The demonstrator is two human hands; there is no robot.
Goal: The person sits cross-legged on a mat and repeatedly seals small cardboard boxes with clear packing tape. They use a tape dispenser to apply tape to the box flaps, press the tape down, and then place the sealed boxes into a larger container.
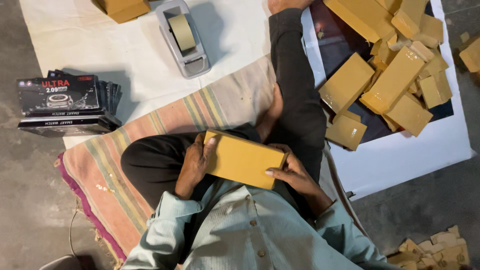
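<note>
Box (pixel 243 159) looked light, stiff, paper-wrapped, maybe slick. Left hand (pixel 196 162) clasped one short end, right hand (pixel 292 172) the other; short ends gave best hold.

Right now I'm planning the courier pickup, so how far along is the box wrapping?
Done: a heap of brown wrapped boxes lies on the sheet by the right side. In hand: one brown wrapped box sits on the lap, held by the left hand and right hand. Left: a stack of black printed boxes is still unwrapped beside the tape dispenser.
</note>
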